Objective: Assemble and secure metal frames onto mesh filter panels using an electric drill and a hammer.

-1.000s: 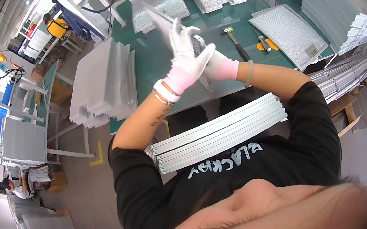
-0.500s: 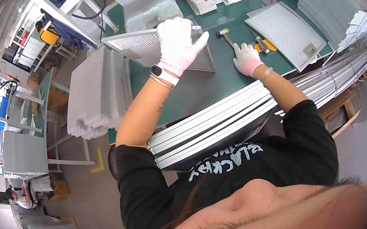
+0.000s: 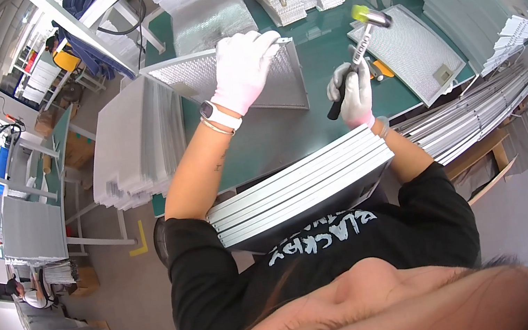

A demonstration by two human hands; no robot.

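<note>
A: Status on your hands?

B: Your left hand [image 3: 242, 70] lies palm-down, fingers spread, on the far right corner of the filter [image 3: 232, 82]; nothing gripped, just pressing. Your right hand [image 3: 353, 89] is closed round the black handle of the mallet [image 3: 357, 53], head up and away from you.

A: Where's the filter against the mallet?

B: Flat on the green tabletop [image 3: 321, 49], left of the mallet hand. Its long axis runs left to right across you. The right edge is the part nearest the mallet; your left hand sits right on that end, so its fingers are in the way.

A: Anything else close?

B: A second filter [image 3: 410, 51] lies flat just right of the mallet. A stack of frames [image 3: 300, 190] sits between you and the tabletop, near both forearms. Stacks of mesh [image 3: 133, 142] stand left.
</note>
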